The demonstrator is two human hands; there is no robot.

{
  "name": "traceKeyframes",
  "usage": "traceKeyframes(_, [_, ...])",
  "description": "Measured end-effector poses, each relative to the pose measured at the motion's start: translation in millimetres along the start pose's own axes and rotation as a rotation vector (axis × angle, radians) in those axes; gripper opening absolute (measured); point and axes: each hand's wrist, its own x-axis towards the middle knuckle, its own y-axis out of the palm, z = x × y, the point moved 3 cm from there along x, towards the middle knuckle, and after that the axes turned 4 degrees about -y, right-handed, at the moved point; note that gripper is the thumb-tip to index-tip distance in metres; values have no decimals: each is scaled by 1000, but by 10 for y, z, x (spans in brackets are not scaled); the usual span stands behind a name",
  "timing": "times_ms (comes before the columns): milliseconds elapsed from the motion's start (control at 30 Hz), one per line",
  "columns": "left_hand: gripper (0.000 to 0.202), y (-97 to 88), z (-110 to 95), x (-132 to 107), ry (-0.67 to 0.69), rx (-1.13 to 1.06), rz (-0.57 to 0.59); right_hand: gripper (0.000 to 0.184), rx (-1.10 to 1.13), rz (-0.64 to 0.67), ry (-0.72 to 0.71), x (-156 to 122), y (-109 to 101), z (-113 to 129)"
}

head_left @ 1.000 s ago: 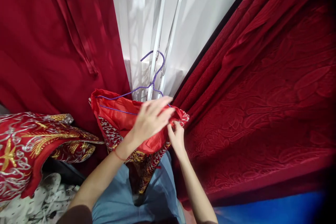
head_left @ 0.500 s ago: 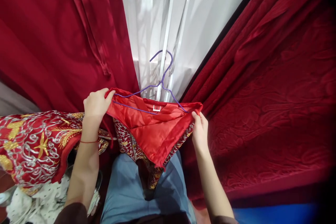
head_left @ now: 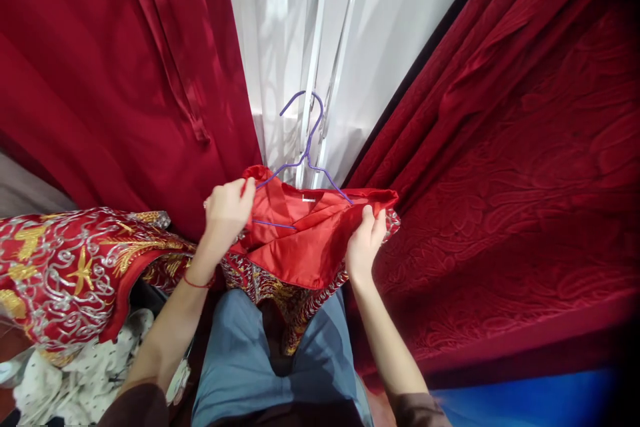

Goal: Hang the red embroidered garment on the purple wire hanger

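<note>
Between my hands is a red garment (head_left: 300, 253) with a shiny red lining and silver-and-gold embroidery on its outer side. A purple wire hanger (head_left: 309, 140) sits in its opening, hook upward, with the lower bar partly under the lining. My left hand (head_left: 229, 207) is closed on the garment's upper left edge, close to the hanger's left arm. My right hand (head_left: 367, 240) pinches the red cloth on the right, near the hanger's right end. A small white label (head_left: 309, 199) shows at the back edge of the lining.
At the left lies another embroidered red garment (head_left: 70, 273) above white dotted cloth (head_left: 75, 373). A plain red curtain (head_left: 190, 47) hangs at the left, patterned red drapery (head_left: 525, 213) at the right. White panels (head_left: 280, 33) stand between them. Blue material (head_left: 525, 403) lies at lower right.
My left hand has moved right, drawing the garment's left edge inward along the hanger. My right hand has shifted slightly left, and the lining's front fold sits higher.
</note>
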Motion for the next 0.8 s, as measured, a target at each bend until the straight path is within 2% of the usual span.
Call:
traceKeyframes(67, [38, 160, -140, -54, 91, -158, -11, 33, -59, -65, -37, -73, 66, 30])
traceKeyframes(200, [41, 345, -207, -64, 180, -434, -106, 25, -178, 233, -244, -197, 308, 85])
traceKeyframes(267, [43, 362, -139, -37, 179, -552, -123, 25, -162, 318, -270, -174, 364, 98])
traceKeyframes(333, [43, 328, -19, -2, 160, -661, -163, 28, -67, 321, -209, -82, 352, 106])
traceKeyframes(400, [43, 251, 154, 43, 118, -738, -247, 30, 60, 342, -140, 20, 307, 103])
traceKeyframes(467, [44, 157, 365, 99, 61, -802, -346, 22, 141, 438, -159, 81, 253, 86])
traceKeyframes(500, [44, 118, 473, 131, 33, -843, -371, 15, 144, 500, -218, 89, 224, 68])
traceKeyframes(533, [43, 90, 575, 165, 9, -891, -373, 16, 119, 558, -306, 83, 196, 42])
traceKeyframes(633, [38, 94, 798, 253, -57, -1055, -272, 53, -131, 708, -712, -12, 164, -81])
traceKeyframes(700, [35, 160, 856, 279, -115, -1154, -191, 61, -397, 768, -945, -109, 211, -188])
traceKeyframes(733, [34, 201, 860, 281, -147, -1191, -165, 62, -525, 778, -1006, -157, 251, -234])
traceKeyframes(800, [33, 273, 836, 263, -197, -1222, -149, 64, -718, 763, -1004, -248, 352, -278])
